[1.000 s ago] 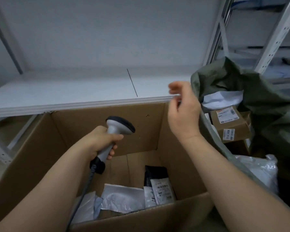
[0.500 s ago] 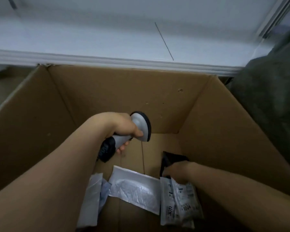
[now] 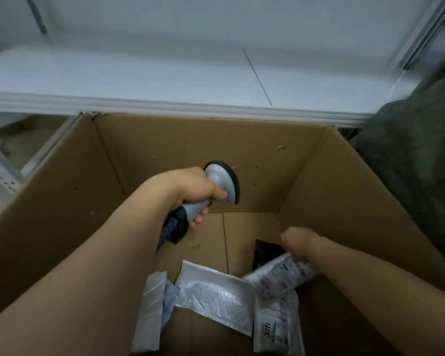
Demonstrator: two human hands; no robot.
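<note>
A large open cardboard box [image 3: 344, 191] fills the view. Over its middle my left hand [image 3: 190, 188] grips a grey barcode scanner [image 3: 220, 183] by its handle, head pointing right. Low inside the box my right hand [image 3: 299, 242] grips a white labelled parcel bag [image 3: 280, 274] and holds it lifted and tilted; the bag is blurred. Under it lie another white labelled bag [image 3: 276, 327], a black packet [image 3: 263, 255] and a silvery bubble mailer [image 3: 213, 296].
A grey plastic bag [image 3: 149, 309] lies at the box floor's left. A white shelf board [image 3: 139, 75] runs behind the box. A dark green sack [image 3: 416, 160] stands at the right. Metal shelf uprights [image 3: 3, 170] stand at the left.
The view dropped from the shelf into the box. My right hand went from the green sack down into the box, took a white labelled bag and is lifting it. The scanner hand stayed put.
</note>
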